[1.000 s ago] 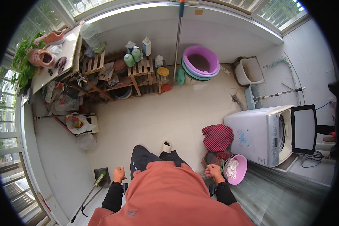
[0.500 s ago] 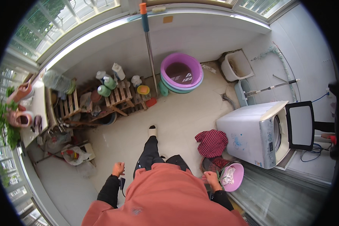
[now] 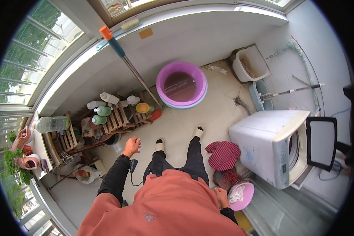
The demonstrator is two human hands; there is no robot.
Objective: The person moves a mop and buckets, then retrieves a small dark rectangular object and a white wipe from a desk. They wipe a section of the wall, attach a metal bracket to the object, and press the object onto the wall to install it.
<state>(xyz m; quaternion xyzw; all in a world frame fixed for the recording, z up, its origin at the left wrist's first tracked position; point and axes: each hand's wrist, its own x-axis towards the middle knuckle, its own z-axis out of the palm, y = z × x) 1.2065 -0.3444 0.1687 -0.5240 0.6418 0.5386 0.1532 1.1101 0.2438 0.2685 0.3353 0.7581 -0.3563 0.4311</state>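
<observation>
My left hand is held out over the floor, its fingers loosely bent and nothing in them. My right hand hangs low at my side, loosely curled, with no object visible in it. Just beside it is a pink basin with a white cloth inside. Ahead of that basin stands a dark red patterned bin, and a red-and-black striped cloth lies against it. Farther forward, a large purple basin of murky water sits on a blue one.
A white washing machine with its door open stands at the right. Wooden racks with bottles line the left. A long-handled pole leans on the wall. A white sink-like tub is in the far right corner.
My right foot has come forward, level with the left one. My left hand has risen forward, while the right hand stays low by the pink basin. The view has turned and shifted.
</observation>
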